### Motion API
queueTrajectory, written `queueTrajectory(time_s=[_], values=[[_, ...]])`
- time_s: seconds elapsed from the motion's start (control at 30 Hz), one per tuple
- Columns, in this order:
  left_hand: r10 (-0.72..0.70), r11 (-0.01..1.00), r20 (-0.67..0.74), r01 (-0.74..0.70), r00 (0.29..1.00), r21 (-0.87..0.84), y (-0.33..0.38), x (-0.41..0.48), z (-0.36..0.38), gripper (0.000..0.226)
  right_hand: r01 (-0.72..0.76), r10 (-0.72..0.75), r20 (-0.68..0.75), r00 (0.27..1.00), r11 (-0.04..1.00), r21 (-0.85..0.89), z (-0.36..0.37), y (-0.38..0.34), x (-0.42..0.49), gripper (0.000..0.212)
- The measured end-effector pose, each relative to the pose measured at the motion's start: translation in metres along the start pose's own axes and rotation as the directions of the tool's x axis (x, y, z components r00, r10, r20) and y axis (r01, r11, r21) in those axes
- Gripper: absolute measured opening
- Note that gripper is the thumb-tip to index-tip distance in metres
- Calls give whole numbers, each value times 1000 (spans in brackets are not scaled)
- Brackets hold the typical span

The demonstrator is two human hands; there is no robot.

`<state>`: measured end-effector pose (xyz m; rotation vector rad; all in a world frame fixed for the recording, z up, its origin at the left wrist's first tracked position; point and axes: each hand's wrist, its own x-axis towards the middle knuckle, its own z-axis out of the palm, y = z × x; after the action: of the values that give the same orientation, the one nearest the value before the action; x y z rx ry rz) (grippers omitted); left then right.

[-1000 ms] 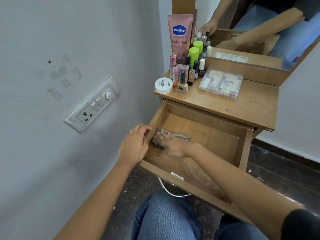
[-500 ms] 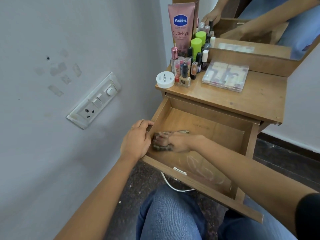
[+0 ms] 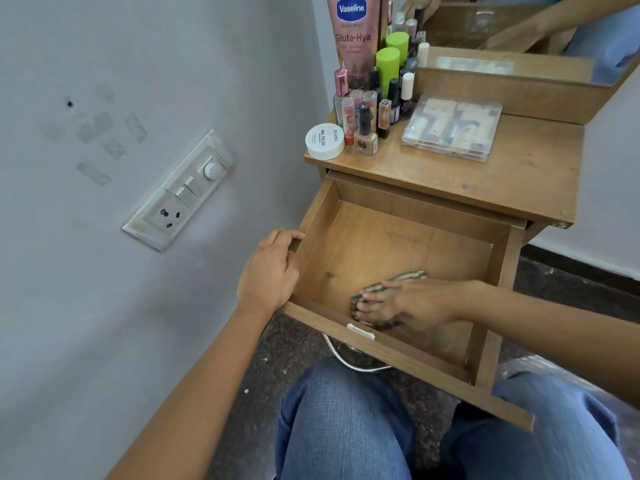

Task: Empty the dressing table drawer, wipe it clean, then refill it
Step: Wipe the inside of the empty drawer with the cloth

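**Head view: wiping the empty drawer**

The drawer (image 3: 381, 244) is pulled out over the person's knees, and nothing lies in it but a cloth. The left hand (image 3: 268, 271) grips the drawer's side wall, with its fingers curled over the top edge. The right hand (image 3: 415, 303) is flat, fingers straight and a little apart, and presses the striped cloth (image 3: 405, 276) onto the drawer floor by the front wall.

The cloth looks soft, thin and light. It will likely bunch up if pushed with one finger, so a flat palm on top suits it best. The drawer is stiff wood. It could slide while it is rubbed, so holding its side wall looks like a good idea.

Beyond both hands, on the tabletop (image 3: 519, 174), stand the things that probably go back in later. A tall pink tube (image 3: 353, 36) reads "Vaseline" and "Gluta-Hya". A small white jar (image 3: 325, 141) reads "NAIL POLISH" and "zudio". Just beside it stand small nail polish bottles (image 3: 365, 129). They look like glass, so they could tip over or break. A clear flat case (image 3: 453, 128) lies farther off, above the right hand.
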<state>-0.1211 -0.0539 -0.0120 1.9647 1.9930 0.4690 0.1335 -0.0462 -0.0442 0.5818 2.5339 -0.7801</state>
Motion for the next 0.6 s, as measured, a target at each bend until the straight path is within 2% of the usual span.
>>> queueTrajectory(time_s=[0.1,0.27,0.4,0.5,0.6], values=[[6,1000,-7,-6,1000,27,2,0,1,39,-1,3,33,999,998,-65,-7,4,1,55],[14,999,-12,-13,1000,45,1,1,3,37,52,-61,-52,997,986,-158,-39,-9,64,45],[17,998,-19,-16,1000,55,0,1,2,37,-90,86,-36,996,990,-113,-52,-8,94,29],[11,999,-20,-10,1000,43,1,-1,2,36,0,-8,-86,996,995,-97,-41,-11,86,42],[6,1000,-9,-6,1000,12,3,-1,1,37,26,-31,-82,996,998,-62,-38,-14,73,50]])
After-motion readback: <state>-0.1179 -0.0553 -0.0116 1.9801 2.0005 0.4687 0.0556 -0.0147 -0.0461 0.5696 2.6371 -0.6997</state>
